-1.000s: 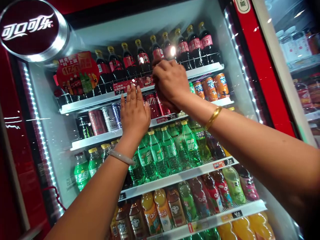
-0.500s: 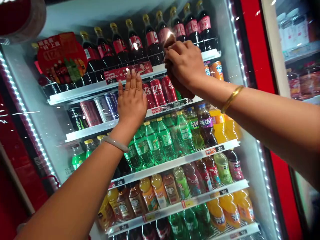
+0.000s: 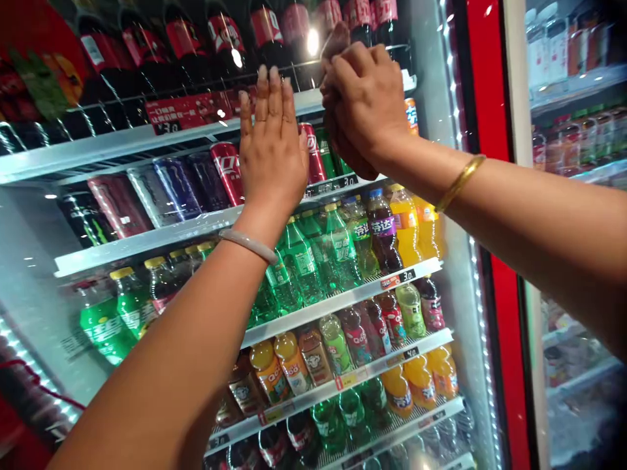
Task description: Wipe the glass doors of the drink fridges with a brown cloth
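A glass-fronted drinks cooler (image 3: 490,130) fills most of the view. My left hand (image 3: 274,143) lies flat toward the glass, fingers stretched upward, over the shelf of cans. Beside it on the right, my right hand (image 3: 365,104) is closed with bent fingers, and a dark brownish shape, seemingly its reflection, shows along its far side. Whatever those fingers may hold is hidden. Around the hands are red cola cans (image 3: 228,171) and cola bottles (image 3: 267,27) above, with green soda bottles (image 3: 301,258) below.
Lower shelves carry juice bottles (image 3: 269,372) and orange soda bottles (image 3: 421,382). Blue and grey cans (image 3: 176,186) stand to the left. A second cooler with shelves (image 3: 578,91) is at the right edge, beyond the red frame. Bright lights reflect in the glass.
The view has shifted, and the cooler looks closer. My left hand has moved right across the cans, nearer my right hand. My right hand stays closed.
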The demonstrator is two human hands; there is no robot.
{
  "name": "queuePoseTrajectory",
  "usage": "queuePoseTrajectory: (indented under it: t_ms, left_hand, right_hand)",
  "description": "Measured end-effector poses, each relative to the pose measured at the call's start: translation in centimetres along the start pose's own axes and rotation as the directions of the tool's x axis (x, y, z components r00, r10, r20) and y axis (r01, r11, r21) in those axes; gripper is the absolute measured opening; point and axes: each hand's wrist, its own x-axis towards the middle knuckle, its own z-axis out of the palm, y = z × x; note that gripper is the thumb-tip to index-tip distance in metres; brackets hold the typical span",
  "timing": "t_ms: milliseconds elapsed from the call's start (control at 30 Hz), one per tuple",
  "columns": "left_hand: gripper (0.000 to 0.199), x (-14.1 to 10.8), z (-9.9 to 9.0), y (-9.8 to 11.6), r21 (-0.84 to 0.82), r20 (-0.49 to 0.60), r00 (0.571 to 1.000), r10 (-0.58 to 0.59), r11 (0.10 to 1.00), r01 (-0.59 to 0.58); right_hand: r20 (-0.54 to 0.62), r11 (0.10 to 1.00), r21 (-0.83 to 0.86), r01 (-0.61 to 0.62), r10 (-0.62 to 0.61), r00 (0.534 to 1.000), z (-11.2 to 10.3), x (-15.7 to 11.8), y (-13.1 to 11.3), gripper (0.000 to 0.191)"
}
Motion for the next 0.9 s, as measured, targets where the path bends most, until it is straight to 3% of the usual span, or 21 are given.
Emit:
queuePoseTrajectory:
  t_ms: [67, 133, 233, 300, 367, 433, 500, 600, 733, 767, 833, 900]
  left_hand:
    - [0.073, -0.4, -0.1, 0.2, -0.043, 0.023, 0.997, 0.072, 0.997, -0.071]
    - [0.071, -0.5, -0.1, 0.2, -0.129, 0.013, 0.997, 0.077, 0.989, -0.075]
    - [0.075, -0.3, 0.1, 0.0, -0.220, -0.021, 1.000, 0.020, 0.975, -0.024]
    - [0.077, -0.3, 0.1, -0.1, -0.212, -0.003, 1.000, 0.030, 0.977, -0.030]
    - [0.074, -0.3, 0.1, -0.1, -0.185, 0.018, 0.999, 0.044, 0.982, -0.040]
    - [0.073, -0.3, 0.2, -0.1, -0.165, 0.024, 0.999, 0.046, 0.985, -0.041]
    - [0.073, -0.2, 0.3, -0.1, -0.161, 0.018, 0.999, 0.041, 0.986, -0.037]
    - [0.072, -0.1, 0.5, -0.1, -0.173, 0.007, 0.999, 0.036, 0.984, -0.034]
    - [0.070, -0.3, 0.2, 0.0, -0.105, 0.014, 0.999, 0.035, 0.994, -0.033]
    - [0.069, -0.4, 0.1, 0.1, -0.082, 0.020, 0.999, 0.036, 0.996, -0.034]
    - [0.068, -0.6, -0.2, 0.3, -0.066, 0.028, 0.999, 0.036, 0.997, -0.034]
    - [0.066, -0.7, -0.4, 0.4, -0.092, 0.027, 0.999, 0.032, 0.995, -0.029]
  right_hand:
    - [0.018, 0.997, -0.069, 0.046, -0.045, 0.999, 0.0, -1.5, -0.5, 0.047]
    - [0.076, 0.972, -0.126, 0.199, -0.190, 0.979, -0.1, -1.9, -1.4, 0.052]
    - [0.127, 0.925, -0.118, 0.361, -0.346, 0.929, -0.5, 0.0, -1.2, 0.056]
    - [0.098, 0.951, -0.127, 0.283, -0.272, 0.957, -0.6, 1.3, 0.2, 0.052]
    - [0.031, 0.985, -0.129, 0.118, -0.115, 0.993, -0.7, 1.5, 2.0, 0.045]
    - [-0.029, 0.992, -0.111, -0.052, 0.050, 0.998, -0.7, 0.1, 3.1, 0.041]
    - [-0.068, 0.985, -0.095, -0.144, 0.138, 0.988, -0.4, -1.8, 2.9, 0.039]
    - [-0.061, 0.994, -0.079, -0.070, 0.065, 0.996, 0.0, -3.1, 0.5, 0.042]
    - [0.069, 0.985, -0.052, 0.165, -0.162, 0.984, -0.2, -0.1, -1.6, 0.048]
    - [0.090, 0.988, -0.039, 0.151, -0.147, 0.985, -0.1, 0.9, -1.1, 0.048]
    - [0.067, 1.000, -0.016, 0.004, -0.003, 0.998, 0.3, 2.4, 0.9, 0.042]
    - [-0.073, 0.976, 0.027, -0.215, 0.216, 0.974, 1.0, 2.2, 3.4, 0.035]
